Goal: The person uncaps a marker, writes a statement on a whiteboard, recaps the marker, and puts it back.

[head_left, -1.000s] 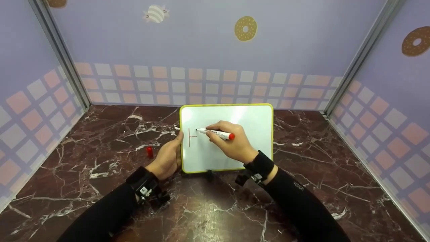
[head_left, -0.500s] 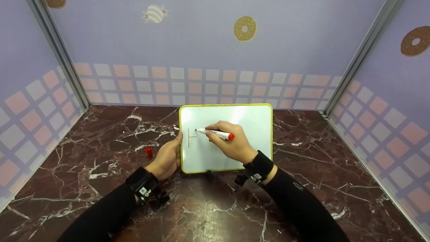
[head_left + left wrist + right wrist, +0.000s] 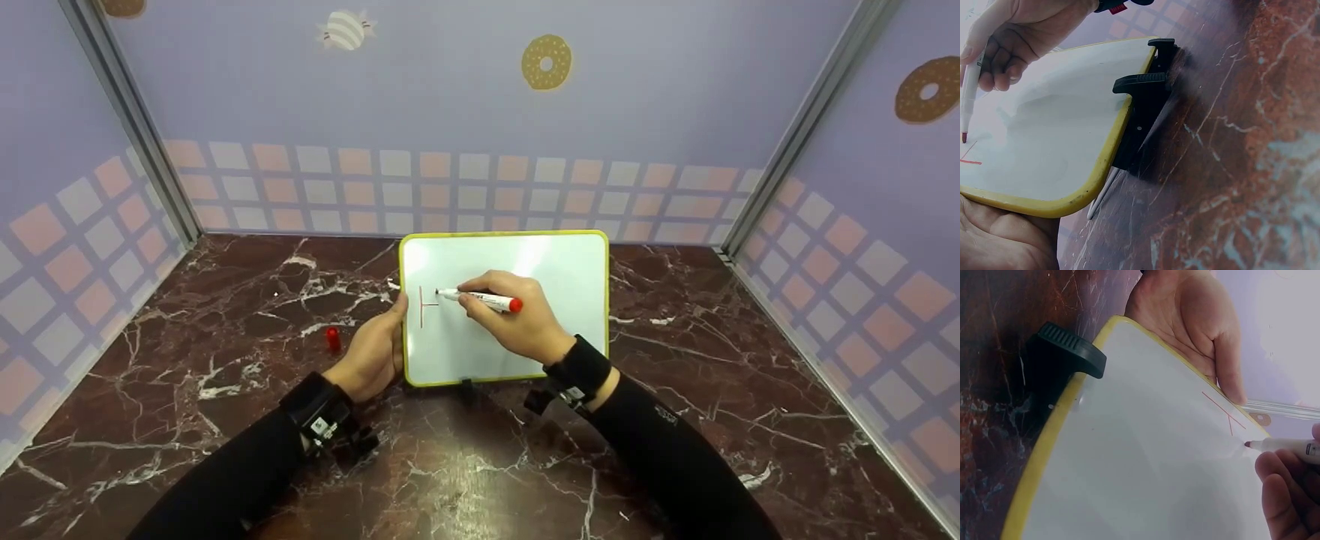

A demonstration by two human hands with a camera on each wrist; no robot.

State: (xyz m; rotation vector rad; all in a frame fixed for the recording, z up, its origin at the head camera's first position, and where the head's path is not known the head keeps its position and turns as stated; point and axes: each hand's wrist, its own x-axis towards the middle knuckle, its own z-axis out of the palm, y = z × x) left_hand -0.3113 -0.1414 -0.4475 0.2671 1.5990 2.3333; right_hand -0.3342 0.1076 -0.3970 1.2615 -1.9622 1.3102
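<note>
A whiteboard [image 3: 517, 337] with a yellow rim leans upright in a black stand [image 3: 1148, 112] on the marbled table. My left hand [image 3: 375, 349] holds its left edge, thumb along the rim and fingers partly hidden behind the board. In my right hand [image 3: 521, 315] a white marker [image 3: 480, 298] with a red end is pinched between thumb and fingers. The marker's reddish tip [image 3: 1248, 444] is just right of the thin red strokes [image 3: 1224, 410], a long line with a short side stroke. Whether the tip touches the surface, I cannot tell.
A red marker cap [image 3: 334, 338] stands on the dark marbled table [image 3: 247, 330], left of my left hand. Patterned purple panels [image 3: 450, 112] enclose the table at the back and both sides, joined by grey metal posts [image 3: 142, 127]. Both wrists carry black camera straps.
</note>
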